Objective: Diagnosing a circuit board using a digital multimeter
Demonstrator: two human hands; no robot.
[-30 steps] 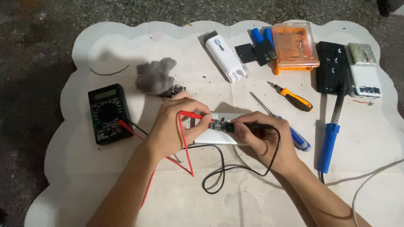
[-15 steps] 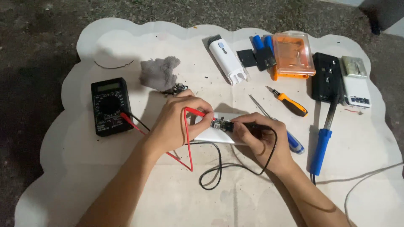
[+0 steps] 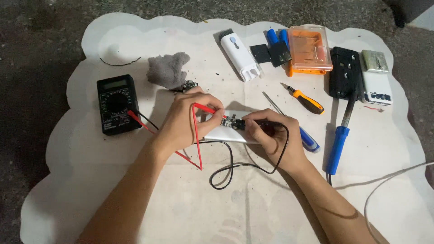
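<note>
head view: left hand (image 3: 187, 119) pinches the red probe (image 3: 209, 109), right hand (image 3: 273, 135) grips the black probe (image 3: 266, 122), both tips on the small circuit board (image 3: 231, 122) mid-sheet; black multimeter (image 3: 117, 103) lies left.

A makeshift electronics repair spot set up on the ground: a white sheet (image 3: 113, 190) spread over rough dark concrete (image 3: 36, 54). Around it lie a multimeter (image 3: 117, 104), a blue-handled soldering iron (image 3: 339, 144), screwdrivers (image 3: 305, 100), an orange parts box (image 3: 309, 47) and a small circuit board (image 3: 230, 122) under test.
</note>
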